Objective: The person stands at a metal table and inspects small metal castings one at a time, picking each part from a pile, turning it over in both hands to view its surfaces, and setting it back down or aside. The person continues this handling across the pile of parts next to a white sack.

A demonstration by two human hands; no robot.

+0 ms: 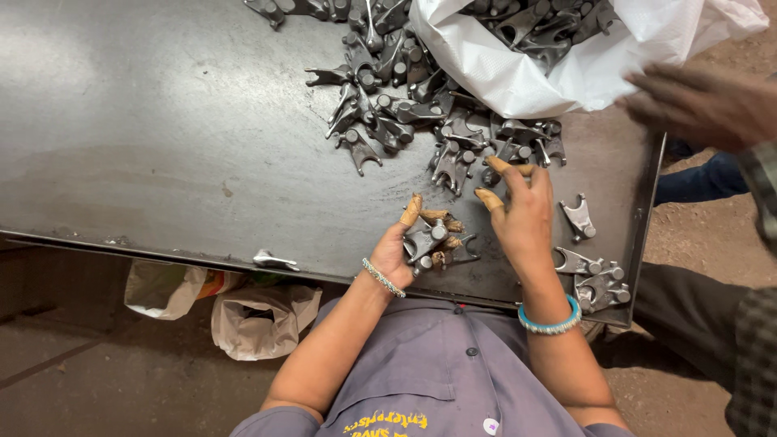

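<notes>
Both forearms reach forward and are bare from the short grey sleeves down. The left hand (405, 247) sits palm up, fingers curled in and closed around what it holds, the thumb raised; its fingertips (412, 210) wear tan finger caps, and a thin beaded bracelet (382, 277) circles the wrist. The right hand (522, 214) lies just beside the left hand, further forward and palm down, its fingers spread and bent with nothing gripped, capped the same way. A turquoise bangle (550, 322) rings the right wrist.
</notes>
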